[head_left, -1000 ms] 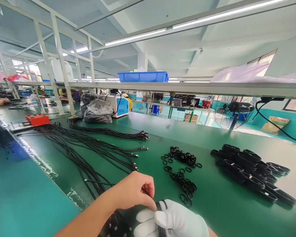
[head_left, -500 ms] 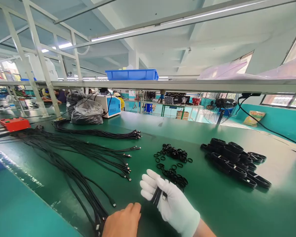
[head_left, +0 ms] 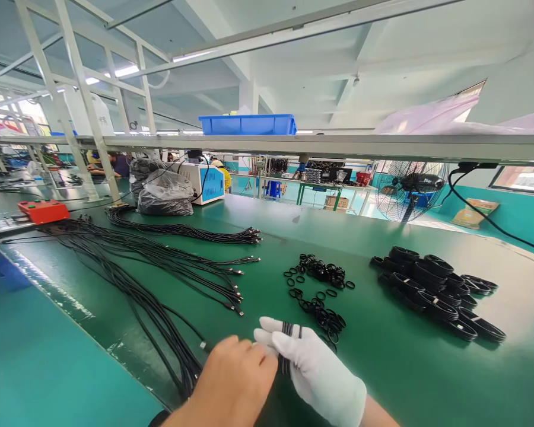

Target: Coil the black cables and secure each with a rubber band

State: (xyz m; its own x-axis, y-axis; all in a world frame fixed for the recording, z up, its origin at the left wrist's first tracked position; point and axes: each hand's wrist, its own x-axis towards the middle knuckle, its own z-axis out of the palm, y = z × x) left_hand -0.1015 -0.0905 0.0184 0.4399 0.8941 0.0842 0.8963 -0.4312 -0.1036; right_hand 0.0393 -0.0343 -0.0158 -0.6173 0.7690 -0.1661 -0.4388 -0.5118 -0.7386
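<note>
Green matting covers the long workbench (head_left: pixel 382 367) of a factory hall, under a metal shelf that carries a blue plastic bin (head_left: pixel 248 124). At the near edge of the bench, the right hand (head_left: pixel 318 370), in a white glove, is closed around a coiled black cable (head_left: pixel 286 338); some loops stand up between its fingers. The bare left hand (head_left: pixel 235 379) lies just beside it and touches the coil from the left side. Its fingertips are hidden, so whether they pinch the cable cannot be told.

Such a cable seems light, soft and springy; the loops would probably open if the grip loosens, so the best place to hold is across all loops together, in the middle of the coil.

Beyond the hands, small black rubber bands (head_left: pixel 318 290) lie scattered on the mat. Toward the right end sits a pile of finished cable coils (head_left: pixel 431 287). Toward the left end, many loose black cables (head_left: pixel 160 273) lie stretched out, with their plugs pointing right. At the far left edge are a red box (head_left: pixel 43 211), dark plastic bags (head_left: pixel 164 193) and a white and blue machine (head_left: pixel 202 182). A floor fan (head_left: pixel 410 188) stands behind the bench.
</note>
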